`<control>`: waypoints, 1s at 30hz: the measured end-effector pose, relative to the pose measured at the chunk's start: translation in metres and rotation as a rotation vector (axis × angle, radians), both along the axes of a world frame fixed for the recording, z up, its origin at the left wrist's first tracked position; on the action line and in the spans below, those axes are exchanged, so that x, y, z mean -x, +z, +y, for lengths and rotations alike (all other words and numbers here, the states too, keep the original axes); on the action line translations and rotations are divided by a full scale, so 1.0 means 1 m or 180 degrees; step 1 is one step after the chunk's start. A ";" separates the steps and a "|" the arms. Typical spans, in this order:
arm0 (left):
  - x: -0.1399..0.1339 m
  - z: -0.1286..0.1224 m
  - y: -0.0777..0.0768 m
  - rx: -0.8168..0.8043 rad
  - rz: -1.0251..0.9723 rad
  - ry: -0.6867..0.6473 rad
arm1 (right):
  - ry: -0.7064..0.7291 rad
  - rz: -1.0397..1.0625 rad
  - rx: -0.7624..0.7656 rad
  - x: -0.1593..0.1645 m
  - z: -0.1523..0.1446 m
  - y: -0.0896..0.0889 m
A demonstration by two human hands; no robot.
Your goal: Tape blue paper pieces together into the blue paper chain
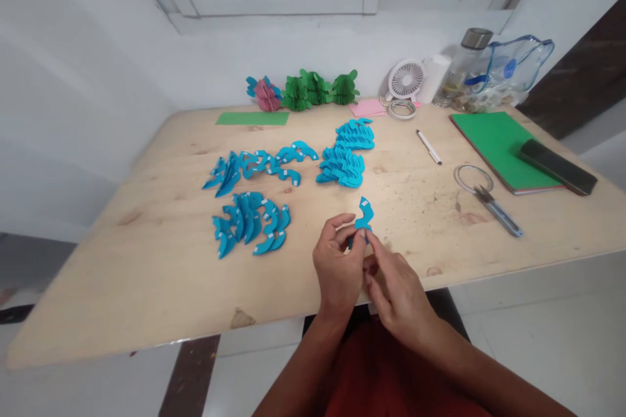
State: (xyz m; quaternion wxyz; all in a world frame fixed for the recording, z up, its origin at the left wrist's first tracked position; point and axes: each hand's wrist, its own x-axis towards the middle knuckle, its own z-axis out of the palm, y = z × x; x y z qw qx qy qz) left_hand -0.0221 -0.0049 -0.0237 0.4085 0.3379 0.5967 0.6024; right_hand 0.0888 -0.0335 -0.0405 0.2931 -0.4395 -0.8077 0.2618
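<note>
Near the table's front edge, my left hand (340,264) pinches a curved blue paper cutout (364,210) between thumb and fingers. A small white patch shows near its upper end. My right hand (395,283) is closed against the cutout's lower part, its fingertip touching it beside the left thumb; the fingers partly hide that end. To the left lie two groups of similar blue cutouts, an upper group (254,164) and a lower group (252,221), many with white patches. Beyond my hands sit two fanned piles of blue cutouts (341,167).
Folded green paper shapes (313,88) and a pink one (267,95) stand along the wall. A small fan (405,80), tape roll (402,109) and bottle (462,68) are at the back. Rightward lie a pen (429,146), thread snips (499,212), a green notebook (503,143) and a phone (557,166).
</note>
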 end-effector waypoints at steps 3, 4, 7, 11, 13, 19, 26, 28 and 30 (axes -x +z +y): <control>0.003 0.002 0.001 0.0078 -0.0507 -0.0122 | 0.0058 0.0014 -0.0039 -0.001 0.001 -0.001; 0.004 0.002 0.002 0.0114 -0.0689 -0.0168 | 0.0063 0.0085 -0.0046 -0.002 0.001 -0.001; 0.005 0.003 0.004 0.0160 -0.1052 -0.0260 | 0.0072 0.0393 -0.0036 -0.006 0.000 0.002; 0.007 0.003 0.005 0.0172 -0.1107 -0.0226 | -0.0126 0.0689 -0.0115 -0.011 -0.001 0.005; 0.008 0.002 0.006 0.0178 -0.1006 -0.0280 | -0.0422 0.0891 0.0059 -0.013 0.002 0.007; 0.006 -0.001 0.010 0.0174 -0.0682 -0.0524 | -0.0805 0.1356 0.0930 -0.014 0.023 0.016; 0.002 -0.004 0.005 0.0027 -0.0338 -0.0500 | -0.0965 0.1419 0.1046 -0.005 0.036 0.016; 0.001 -0.004 0.004 -0.0060 -0.0121 -0.0453 | -0.1042 0.1433 0.1076 -0.003 0.039 0.015; 0.001 -0.004 0.005 -0.0126 -0.0018 -0.0433 | -0.1062 0.1544 0.1174 -0.003 0.042 0.013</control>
